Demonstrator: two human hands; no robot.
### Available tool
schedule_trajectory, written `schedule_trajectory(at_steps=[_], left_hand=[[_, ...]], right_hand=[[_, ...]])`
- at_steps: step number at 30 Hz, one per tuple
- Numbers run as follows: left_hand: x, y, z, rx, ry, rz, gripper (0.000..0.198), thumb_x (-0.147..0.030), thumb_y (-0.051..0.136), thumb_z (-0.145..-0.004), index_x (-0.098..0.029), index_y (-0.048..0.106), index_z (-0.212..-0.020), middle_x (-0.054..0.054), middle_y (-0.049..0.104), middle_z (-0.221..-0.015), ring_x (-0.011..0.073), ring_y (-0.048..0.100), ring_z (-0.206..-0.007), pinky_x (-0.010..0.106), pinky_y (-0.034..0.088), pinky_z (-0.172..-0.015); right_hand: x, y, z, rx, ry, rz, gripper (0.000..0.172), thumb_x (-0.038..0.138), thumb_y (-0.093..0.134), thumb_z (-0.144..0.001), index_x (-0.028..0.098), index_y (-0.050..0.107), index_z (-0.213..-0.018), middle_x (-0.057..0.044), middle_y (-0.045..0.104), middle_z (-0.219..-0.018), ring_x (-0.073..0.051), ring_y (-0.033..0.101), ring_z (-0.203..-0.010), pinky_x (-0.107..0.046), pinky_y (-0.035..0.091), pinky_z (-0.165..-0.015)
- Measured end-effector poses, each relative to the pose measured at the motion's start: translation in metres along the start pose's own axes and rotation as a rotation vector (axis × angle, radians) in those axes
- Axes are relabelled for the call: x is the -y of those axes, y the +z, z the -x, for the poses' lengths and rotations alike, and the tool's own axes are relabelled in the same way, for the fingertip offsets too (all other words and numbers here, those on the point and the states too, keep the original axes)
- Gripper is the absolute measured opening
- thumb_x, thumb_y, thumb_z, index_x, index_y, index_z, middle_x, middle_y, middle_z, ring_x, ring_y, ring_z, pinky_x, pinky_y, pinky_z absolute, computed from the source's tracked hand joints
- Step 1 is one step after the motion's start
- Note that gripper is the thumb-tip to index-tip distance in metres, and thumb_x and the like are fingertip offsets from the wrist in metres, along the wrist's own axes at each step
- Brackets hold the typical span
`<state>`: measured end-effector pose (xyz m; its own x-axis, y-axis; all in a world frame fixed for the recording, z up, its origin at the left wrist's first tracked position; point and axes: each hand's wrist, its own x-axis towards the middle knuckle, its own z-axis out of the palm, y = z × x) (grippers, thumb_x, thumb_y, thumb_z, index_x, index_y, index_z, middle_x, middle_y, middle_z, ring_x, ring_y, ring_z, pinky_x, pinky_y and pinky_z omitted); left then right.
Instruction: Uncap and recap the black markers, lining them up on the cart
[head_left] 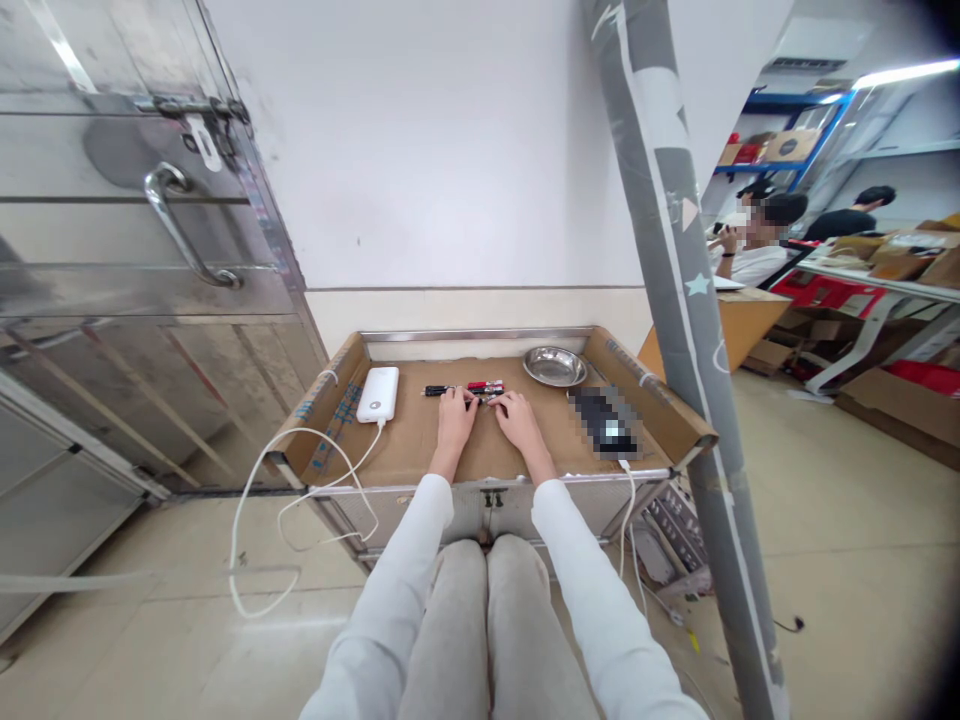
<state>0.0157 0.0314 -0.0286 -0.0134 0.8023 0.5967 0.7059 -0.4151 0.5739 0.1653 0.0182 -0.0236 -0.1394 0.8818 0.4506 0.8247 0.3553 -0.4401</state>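
The left hand [455,412] and the right hand [515,412] are placed near each other, fingers bent, at a small pen-like piece [481,401] above the cardboard [412,455]; whether it is gripped cannot be told. Just beyond, loose dark and red sticks [486,386] might be rolled away if knocked by fingertips.

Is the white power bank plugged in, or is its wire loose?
Plugged in: the white cable's plug sits in the near end of the white power bank. Whether it's charging, I can't tell.
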Motion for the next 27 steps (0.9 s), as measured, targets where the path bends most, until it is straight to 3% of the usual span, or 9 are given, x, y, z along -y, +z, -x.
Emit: schedule_trajectory(at_steps=[15,27], left_hand=[[-0.0027,0.0017,0.0019,0.08,0.099,-0.084,0.013,-0.01,0.055,-0.08,-0.02,0.056,-0.088,0.01,0.053,-0.099,0.0257,0.049,-0.097,0.044,0.04,-0.091],[-0.0055,0.0037,0.0014,0.214,0.248,-0.122,0.02,-0.013,0.048,-0.085,-0.018,0.06,-0.1,0.009,0.052,-0.105,0.0223,0.048,-0.102,0.04,0.041,-0.098]], right_hand=[[-0.0004,0.001,0.0005,0.007,-0.018,0.039,0.028,0.012,0.042,-0.088,0.021,0.066,-0.099,-0.008,0.062,-0.102,-0.02,0.051,-0.096,-0.032,0.038,-0.085],[0.0065,-0.0042,0.0033,0.004,0.071,0.136,0.028,0.01,0.044,-0.082,0.018,0.062,-0.102,-0.008,0.061,-0.104,-0.022,0.049,-0.102,-0.033,0.035,-0.087]])
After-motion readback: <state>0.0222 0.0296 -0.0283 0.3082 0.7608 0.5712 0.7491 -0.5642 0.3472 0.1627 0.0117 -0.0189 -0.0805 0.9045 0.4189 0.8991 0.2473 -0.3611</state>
